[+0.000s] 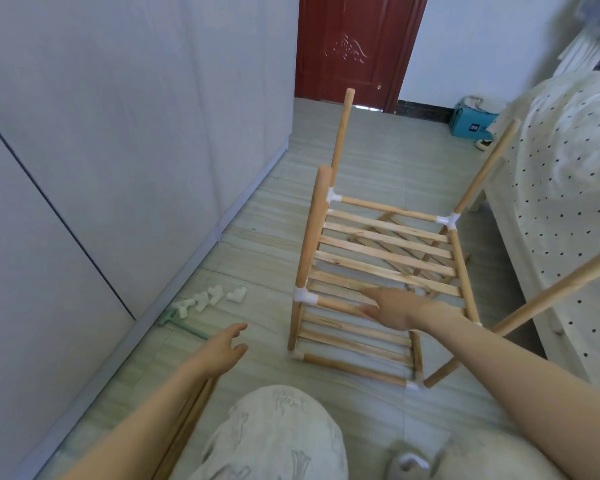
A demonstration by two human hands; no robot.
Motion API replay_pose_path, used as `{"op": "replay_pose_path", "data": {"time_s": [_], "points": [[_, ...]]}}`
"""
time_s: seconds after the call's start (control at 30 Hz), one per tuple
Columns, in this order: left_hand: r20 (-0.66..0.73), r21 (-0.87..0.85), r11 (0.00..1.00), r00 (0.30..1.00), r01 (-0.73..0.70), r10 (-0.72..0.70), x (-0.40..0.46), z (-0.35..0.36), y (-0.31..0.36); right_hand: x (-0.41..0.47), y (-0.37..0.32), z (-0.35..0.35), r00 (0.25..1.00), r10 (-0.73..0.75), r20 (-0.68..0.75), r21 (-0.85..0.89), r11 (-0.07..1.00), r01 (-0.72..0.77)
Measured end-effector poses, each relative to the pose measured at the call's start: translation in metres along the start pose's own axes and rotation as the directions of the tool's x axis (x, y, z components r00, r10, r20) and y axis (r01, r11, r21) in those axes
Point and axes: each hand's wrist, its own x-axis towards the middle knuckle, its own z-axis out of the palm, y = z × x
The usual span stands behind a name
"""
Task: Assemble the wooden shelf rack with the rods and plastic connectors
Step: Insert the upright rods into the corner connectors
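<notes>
A partly built wooden shelf rack point(385, 251) stands on the floor, with two slatted shelves joined by white plastic connectors and upright rods rising from its corners. My right hand point(395, 308) reaches over the front of the upper shelf with fingers stretched out, touching its front rod point(336, 304). My left hand point(227, 344) hovers open above the floor, left of the rack, holding nothing. Several loose white connectors point(210, 299) lie on the floor near the wall. Loose wooden rods point(187, 424) lie on the floor under my left forearm.
A white wardrobe point(101, 150) runs along the left. A bed with a dotted cover point(568, 202) stands on the right. A green T-shaped tool point(184, 327) lies by the connectors. A red door point(354, 46) and a teal box point(471, 123) are at the back. My knees fill the bottom.
</notes>
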Motion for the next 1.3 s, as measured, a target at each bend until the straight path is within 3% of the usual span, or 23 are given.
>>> {"op": "replay_pose_path", "data": {"time_s": [0.1, 0.3, 0.43, 0.67, 0.9, 1.03, 1.2, 1.3], "points": [[0.009, 0.014, 1.000, 1.000, 0.028, -0.028, 0.025, -0.004, -0.012, 0.035, -0.014, -0.008, 0.994, -0.040, -0.104, -0.063, 0.997, 0.034], [-0.070, 0.099, 0.991, 0.994, 0.095, -0.089, 0.108, -0.006, -0.052, 0.114, -0.033, -0.007, 0.956, 0.031, -0.293, 0.135, 0.991, 0.009], [-0.089, 0.259, 0.955, 0.988, 0.145, -0.126, 0.167, -0.009, -0.077, 0.137, -0.030, 0.021, 0.929, 0.070, -0.364, 0.033, 0.998, -0.063], [-0.074, 0.444, 0.892, 0.995, 0.088, -0.061, 0.228, 0.006, -0.091, 0.151, -0.022, 0.034, 0.903, 0.029, -0.430, -0.023, 0.999, -0.043], [-0.033, 0.287, 0.951, 0.994, 0.112, -0.107, 0.218, 0.040, -0.095, 0.151, -0.026, 0.031, 0.874, 0.061, -0.483, 0.038, 0.998, -0.049], [-0.113, 0.111, 0.985, 0.987, 0.129, -0.116, 0.198, 0.055, -0.098, 0.146, -0.028, 0.031, 0.886, 0.068, -0.460, 0.045, 0.998, -0.053], [-0.111, 0.116, 0.985, 0.987, 0.125, -0.113, 0.182, 0.050, -0.084, 0.140, -0.030, 0.026, 0.906, 0.082, -0.415, 0.071, 0.996, -0.057], [-0.194, 0.105, 0.986, 0.975, 0.133, -0.111, 0.177, 0.045, -0.079, 0.139, -0.032, 0.024, 0.913, 0.088, -0.399, 0.070, 0.995, -0.065]]}}
